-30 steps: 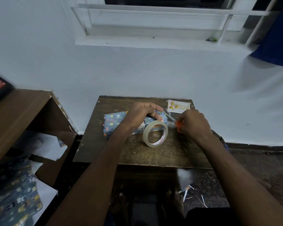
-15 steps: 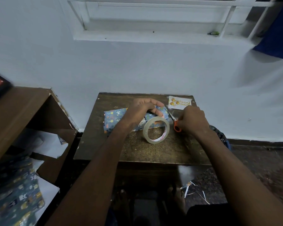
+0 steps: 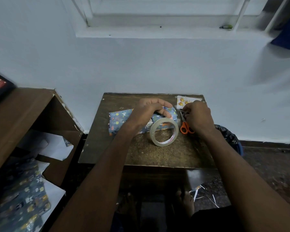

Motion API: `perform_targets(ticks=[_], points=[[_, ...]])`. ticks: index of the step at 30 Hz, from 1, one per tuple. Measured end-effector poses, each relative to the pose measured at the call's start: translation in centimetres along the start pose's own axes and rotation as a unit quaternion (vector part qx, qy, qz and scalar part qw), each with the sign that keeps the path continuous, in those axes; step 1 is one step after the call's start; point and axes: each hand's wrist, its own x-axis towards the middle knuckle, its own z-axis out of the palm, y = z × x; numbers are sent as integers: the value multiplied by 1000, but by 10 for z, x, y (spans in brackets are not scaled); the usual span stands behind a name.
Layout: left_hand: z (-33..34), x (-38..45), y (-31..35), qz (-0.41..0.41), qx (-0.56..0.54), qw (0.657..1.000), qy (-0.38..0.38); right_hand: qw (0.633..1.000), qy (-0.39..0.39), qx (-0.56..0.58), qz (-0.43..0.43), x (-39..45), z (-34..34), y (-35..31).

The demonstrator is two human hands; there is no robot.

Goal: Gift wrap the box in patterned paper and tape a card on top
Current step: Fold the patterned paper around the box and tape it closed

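Single head-worn view, forward and down, seemingly close over table [image 3: 157, 154].

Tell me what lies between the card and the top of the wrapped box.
The left hand rests curled over the wrapped box, covering much of its top. The right hand and the scissors lie beside the card, at the box's right end. The tape roll stands in front, not in the way.

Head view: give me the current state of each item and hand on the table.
Wrapped box: lying flat, covered in patterned paper.
Left hand: holds the box and tape roll.
Tape roll: on edge against the box.
Scissors: lying on the table.
Right hand: over the scissors' blades.
Card: loose, not yet taped.
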Motion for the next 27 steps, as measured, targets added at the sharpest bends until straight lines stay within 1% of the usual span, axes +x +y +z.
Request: perform_targets(ticks=[5, 10, 14, 18, 21, 23, 27], points=[[1, -1, 0, 3, 1, 1000, 0, 1000, -11, -13, 5, 0, 1, 1], [0, 0, 0, 2, -2, 1000, -3, 1000, -1, -20, 6, 0, 0, 1], [-1, 0, -1, 0, 1, 1000, -1, 999, 23, 19, 15, 2, 2, 0], [-1, 1, -1, 0, -1, 1000, -1, 999, 25, 36, 9, 2, 8, -7], [0, 0, -1, 1, -7, 1000, -1, 998, 34, 53, 24, -2, 16, -16], [0, 0, -1, 1, -8, 1000, -1, 997, 34, 57, 41, -4, 21, -20], [0, 0, 1, -1, -8, 1000, -1, 997, 47, 50, 39, -3, 25, -19]])
